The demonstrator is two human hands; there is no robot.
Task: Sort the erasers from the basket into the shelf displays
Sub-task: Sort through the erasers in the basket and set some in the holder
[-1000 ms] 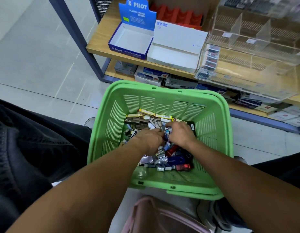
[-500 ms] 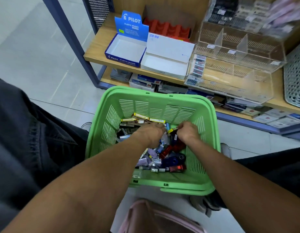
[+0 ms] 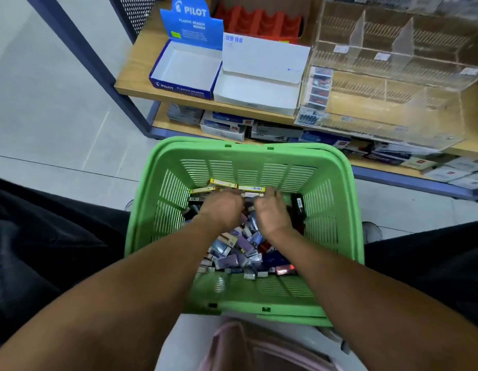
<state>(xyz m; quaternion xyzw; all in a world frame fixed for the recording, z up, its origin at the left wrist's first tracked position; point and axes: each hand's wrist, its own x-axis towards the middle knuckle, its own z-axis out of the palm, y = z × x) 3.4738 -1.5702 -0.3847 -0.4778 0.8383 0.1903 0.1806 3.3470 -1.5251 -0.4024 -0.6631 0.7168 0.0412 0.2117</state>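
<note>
A green plastic basket (image 3: 248,145) stands on the floor between my knees, holding a pile of several wrapped erasers (image 3: 240,247) in purple, blue, red and silver. Yellow-sleeved erasers (image 3: 251,188) lie along its far wall, and a black one (image 3: 298,204) leans at the right. My left hand (image 3: 221,210) and my right hand (image 3: 272,212) are both down in the pile near the far side, close together and blurred, backs up, fingers curled down among the erasers. The fingertips are hidden, so any hold is unclear.
On the wooden shelf ahead sit an empty blue Pilot box (image 3: 184,68), an empty white box (image 3: 259,89), a red tray (image 3: 259,21) and a clear acrylic display (image 3: 393,84) with dividers. Boxed stock (image 3: 224,124) fills the lower shelf. A pink object (image 3: 245,349) lies below the basket.
Both hands have shifted toward the basket's far wall and come closer together, stirring the pile. The view has tilted, bringing the shelf closer.
</note>
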